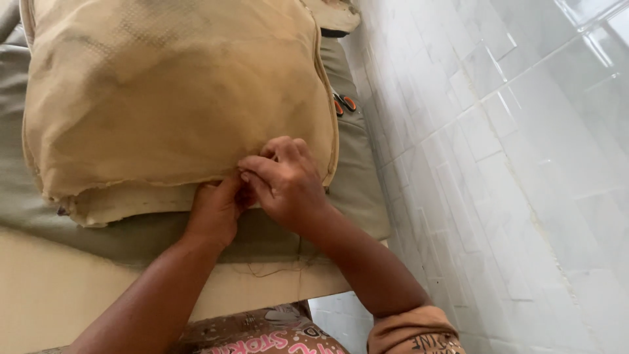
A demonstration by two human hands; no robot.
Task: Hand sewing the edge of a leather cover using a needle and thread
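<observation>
The left hand (215,211) and the right hand (283,181) are meeting at the near edge of a large tan cushion cover (177,98), close to its near right corner. The cover is lying on a grey-green sheet (357,170) that is spreading over a pale bench (59,295), and a cream foam pad (131,204) is showing out from under the cover's frayed near edge. The left hand's fingers are curling narrow and pinching the cloth at that edge, with the thumb pressing up against the right hand. The right hand is lying over the same spot, its fingers bent close together and pressing down on the fabric; whether they are gripping anything small cannot be told. A thin thread (275,267) is trailing along the near edge of the sheet below the wrists. Scissors with orange handles (344,103) are resting at the sheet's right edge, just beside the white tiled floor (498,164).
</observation>
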